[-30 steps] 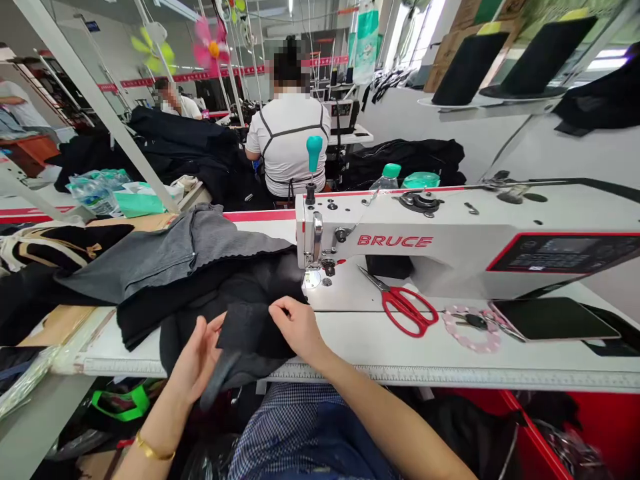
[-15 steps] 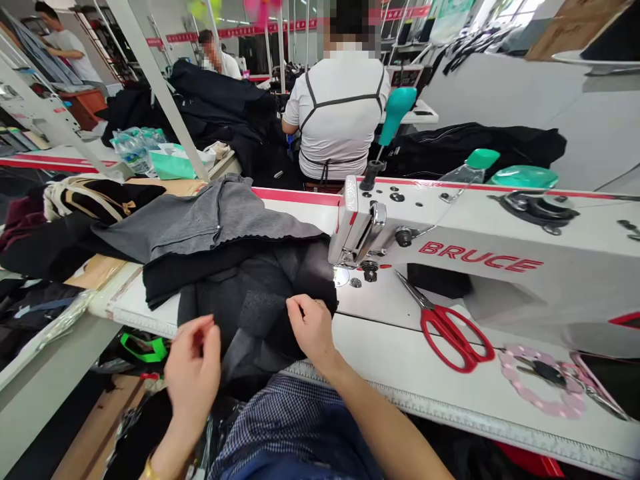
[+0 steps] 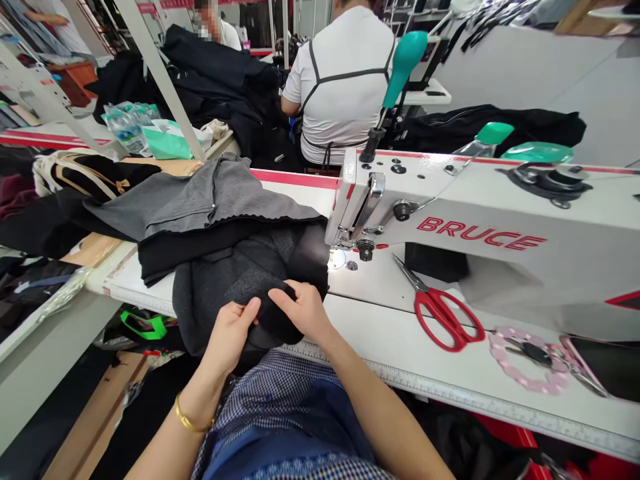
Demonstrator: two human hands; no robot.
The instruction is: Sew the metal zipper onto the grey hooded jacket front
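Note:
A dark grey and black garment (image 3: 210, 293) lies bunched on the sewing table, its near part hanging at the front edge. My left hand (image 3: 234, 328) pinches a fold of it between thumb and fingers. Close by on the right, my right hand (image 3: 303, 308) grips the same fold, thumb on top; the fingers underneath are partly hidden. Lighter grey cloth (image 3: 235, 193) with a zip spreads behind, towards the left. The head of a white sewing machine (image 3: 350, 207) stands just right of the garment, its lamp lighting the needle plate (image 3: 336, 259).
Red-handled scissors (image 3: 443, 313) lie under the machine arm. Beyond them are a pink beaded ring (image 3: 530, 360) and a phone (image 3: 607, 367). A ruler strip (image 3: 430, 387) runs along the front edge. A person in white (image 3: 345, 80) sits ahead, beyond the table.
My left hand has moved right and forward onto the garment and closed on it. My right hand now holds a raised fold beside it. The view has tilted downward.

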